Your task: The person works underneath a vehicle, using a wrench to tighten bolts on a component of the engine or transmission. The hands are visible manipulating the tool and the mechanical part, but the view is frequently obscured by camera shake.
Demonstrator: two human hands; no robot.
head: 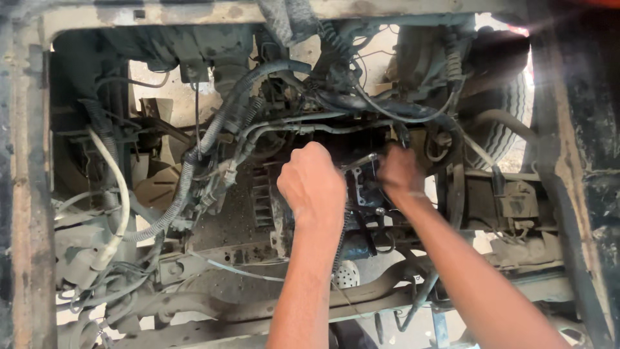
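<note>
Setting: a dusty, grimy vehicle engine bay (194,213) is seen from above, framed by rusted metal edges; pale ground shows through the gaps.
Tyre: a grey ribbed rubber tyre (510,123) is seen up and right of the right hand.
Hose: a black corrugated hose (194,161) is routed left of the left hand.
Left hand (312,182): curled into a fist; whatever it grips is hidden.
Right hand (400,171): closed around one end of a slim silver metal tool (359,161), which spans between both hands above a dark engine part.

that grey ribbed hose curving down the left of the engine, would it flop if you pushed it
The grey corrugated hose would probably bend easily, since its ribbed wall already follows a long curve. It likely feels light, being thin and hollow-looking. Its dusty coat may make it less slippery.
</note>
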